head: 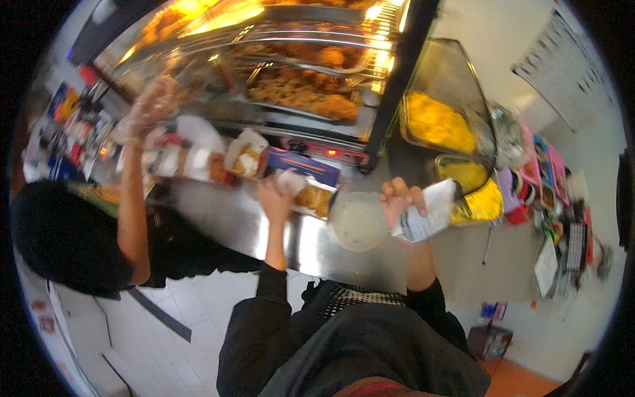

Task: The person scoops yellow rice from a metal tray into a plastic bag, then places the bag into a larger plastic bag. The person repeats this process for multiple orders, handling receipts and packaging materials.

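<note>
My right hand grips a white paper packet that bears printed writing. The packet tilts up to the right, in front of the trays of yellow food. At the left end of an open purple-lidded box is my left hand, blurred. A whitish piece shows beside its fingers; whether they hold it or only touch it is unclear. Golden fried food fills the box. Between my hands, a round translucent lid or bowl rests on the steel counter.
Behind the counter stands a lit glass food warmer with fried pieces. On the left, a co-worker's raised, plastic-gloved hand is near its glass. Several filled cartons line the back edge. Trays of yellow food and a pen are to the right.
</note>
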`<state>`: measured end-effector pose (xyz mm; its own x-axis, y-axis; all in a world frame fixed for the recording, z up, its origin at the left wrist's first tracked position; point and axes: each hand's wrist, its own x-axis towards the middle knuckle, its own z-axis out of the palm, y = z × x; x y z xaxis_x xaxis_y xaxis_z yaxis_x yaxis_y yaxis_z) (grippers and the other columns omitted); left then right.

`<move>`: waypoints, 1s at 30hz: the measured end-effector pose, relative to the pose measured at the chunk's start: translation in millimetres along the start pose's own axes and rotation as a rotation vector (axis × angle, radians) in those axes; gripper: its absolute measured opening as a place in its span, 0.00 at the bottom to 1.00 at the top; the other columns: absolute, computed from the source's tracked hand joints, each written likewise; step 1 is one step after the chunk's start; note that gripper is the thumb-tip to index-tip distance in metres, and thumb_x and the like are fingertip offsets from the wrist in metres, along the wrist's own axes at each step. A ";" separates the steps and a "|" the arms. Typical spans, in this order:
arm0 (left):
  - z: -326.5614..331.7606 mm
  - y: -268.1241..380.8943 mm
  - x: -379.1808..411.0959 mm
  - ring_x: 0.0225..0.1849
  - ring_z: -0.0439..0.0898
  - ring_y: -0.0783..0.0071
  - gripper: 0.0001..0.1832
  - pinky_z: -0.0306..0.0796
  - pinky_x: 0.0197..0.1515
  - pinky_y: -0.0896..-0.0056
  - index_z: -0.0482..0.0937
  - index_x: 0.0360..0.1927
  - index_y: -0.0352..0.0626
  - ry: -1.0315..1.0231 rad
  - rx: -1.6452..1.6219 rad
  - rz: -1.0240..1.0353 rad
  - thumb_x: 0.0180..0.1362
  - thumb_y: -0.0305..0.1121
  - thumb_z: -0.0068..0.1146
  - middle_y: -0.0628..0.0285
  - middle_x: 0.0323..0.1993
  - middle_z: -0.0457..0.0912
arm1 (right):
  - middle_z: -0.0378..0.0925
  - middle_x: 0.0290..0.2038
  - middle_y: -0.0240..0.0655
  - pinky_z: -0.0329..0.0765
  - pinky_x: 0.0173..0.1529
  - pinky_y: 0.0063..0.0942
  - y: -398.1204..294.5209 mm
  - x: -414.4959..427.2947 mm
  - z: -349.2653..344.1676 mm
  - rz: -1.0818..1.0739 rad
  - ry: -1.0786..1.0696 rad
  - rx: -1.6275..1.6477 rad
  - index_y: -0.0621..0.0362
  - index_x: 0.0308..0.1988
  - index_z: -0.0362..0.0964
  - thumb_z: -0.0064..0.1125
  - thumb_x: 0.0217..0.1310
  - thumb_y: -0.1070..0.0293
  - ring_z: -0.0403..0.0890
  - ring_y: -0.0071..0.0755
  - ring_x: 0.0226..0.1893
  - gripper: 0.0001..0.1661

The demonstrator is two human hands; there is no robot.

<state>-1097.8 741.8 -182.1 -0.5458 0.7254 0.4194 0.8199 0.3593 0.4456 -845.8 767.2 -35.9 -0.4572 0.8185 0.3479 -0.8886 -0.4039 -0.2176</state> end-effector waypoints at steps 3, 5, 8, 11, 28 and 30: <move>34.7 -46.4 39.4 0.36 0.74 0.52 0.19 0.64 0.43 0.58 0.70 0.37 0.37 -0.571 0.343 -0.069 0.53 0.44 0.37 0.46 0.32 0.75 | 0.54 0.15 0.26 0.57 0.34 0.22 -12.7 6.3 -10.1 0.100 -0.301 0.250 0.49 0.12 0.54 0.29 0.60 0.51 0.59 0.23 0.21 0.26; 70.2 -85.1 50.3 0.34 0.74 0.52 0.17 0.65 0.38 0.54 0.73 0.31 0.41 -0.337 0.271 0.173 0.53 0.44 0.39 0.48 0.28 0.75 | 0.52 0.14 0.25 0.56 0.32 0.22 -24.6 4.7 -5.1 0.216 -0.260 0.328 0.49 0.12 0.53 0.27 0.60 0.50 0.58 0.22 0.21 0.27; 59.7 -115.3 56.3 0.30 0.73 0.48 0.18 0.66 0.33 0.53 0.75 0.30 0.40 -0.260 0.320 0.137 0.49 0.46 0.45 0.46 0.24 0.75 | 0.54 0.17 0.24 0.57 0.35 0.19 -25.8 2.2 4.4 0.080 -0.107 0.118 0.50 0.15 0.54 0.28 0.59 0.48 0.58 0.24 0.25 0.26; 62.2 -109.3 68.9 0.45 0.69 0.56 0.17 0.63 0.46 0.61 0.70 0.41 0.42 -0.084 0.067 0.454 0.46 0.33 0.48 0.52 0.42 0.72 | 0.55 0.21 0.26 0.56 0.37 0.18 -53.7 -5.5 18.3 -0.296 0.045 -0.221 0.50 0.16 0.55 0.32 0.58 0.49 0.57 0.24 0.26 0.24; -18.9 266.2 -158.6 0.31 0.71 0.45 0.09 0.64 0.30 0.53 0.72 0.32 0.38 -0.611 -0.240 0.090 0.48 0.30 0.44 0.44 0.26 0.73 | 0.67 0.34 0.41 0.65 0.40 0.23 -287.7 -105.5 -31.1 -0.863 0.226 -1.312 0.61 0.29 0.73 0.61 0.33 0.71 0.68 0.31 0.37 0.14; 29.0 289.2 -199.3 0.27 0.73 0.46 0.10 0.66 0.30 0.53 0.71 0.31 0.38 -0.718 -0.125 -0.044 0.48 0.33 0.46 0.45 0.24 0.74 | 0.67 0.34 0.42 0.65 0.40 0.23 -317.3 -119.8 -35.7 -0.883 0.209 -1.369 0.61 0.29 0.73 0.61 0.32 0.71 0.68 0.31 0.37 0.15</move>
<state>-746.9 718.2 -159.8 -0.2951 0.9335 -0.2037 0.7508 0.3584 0.5549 -507.8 811.9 -41.1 0.2561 0.6691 0.6976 -0.1115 0.7373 -0.6663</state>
